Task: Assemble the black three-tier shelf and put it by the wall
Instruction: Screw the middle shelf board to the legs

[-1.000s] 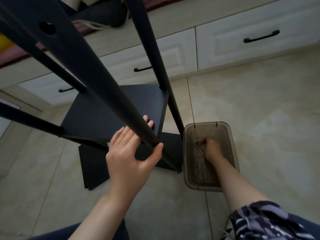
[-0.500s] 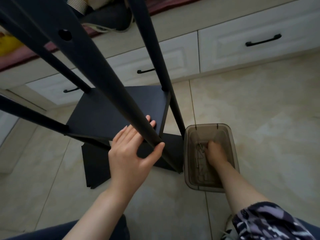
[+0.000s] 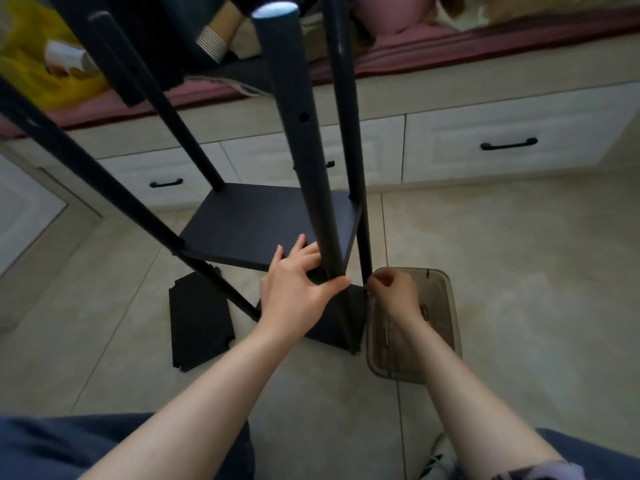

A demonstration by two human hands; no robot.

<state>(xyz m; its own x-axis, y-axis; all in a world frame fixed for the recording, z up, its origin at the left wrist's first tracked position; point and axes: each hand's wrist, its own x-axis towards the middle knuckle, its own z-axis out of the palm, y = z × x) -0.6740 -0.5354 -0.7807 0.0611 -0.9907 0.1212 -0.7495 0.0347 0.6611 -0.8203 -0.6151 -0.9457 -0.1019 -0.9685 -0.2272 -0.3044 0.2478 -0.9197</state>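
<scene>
Head view, looking down on a tiled floor [image 3: 502, 265].

- Black shelf [image 3: 263, 223]: part-built and standing upright on the floor in front of the white drawers [image 3: 485, 150]. One board is fixed between four poles and another sits lower at the foot.
- Near pole [image 3: 311, 188]: rises toward the camera, with screw holes showing in its side.
- Left hand [image 3: 298, 289]: thumb and fingers wrapped round the near pole where it meets the board's front corner.
- Right hand [image 3: 394, 292]: fingertips drawn together in a pinch just beside the right-hand pole [image 3: 363, 244]. I cannot tell whether anything lies between them.
- Loose board [image 3: 197, 323]: flat on the floor, left of the shelf's foot.
- Plastic box [image 3: 446, 306]: smoky and clear, on the floor just right of the shelf and under the right wrist. Small metal fittings [image 3: 424, 311] lie inside.
- Yellow bag [image 3: 41, 74]: on the bench above the drawers.
</scene>
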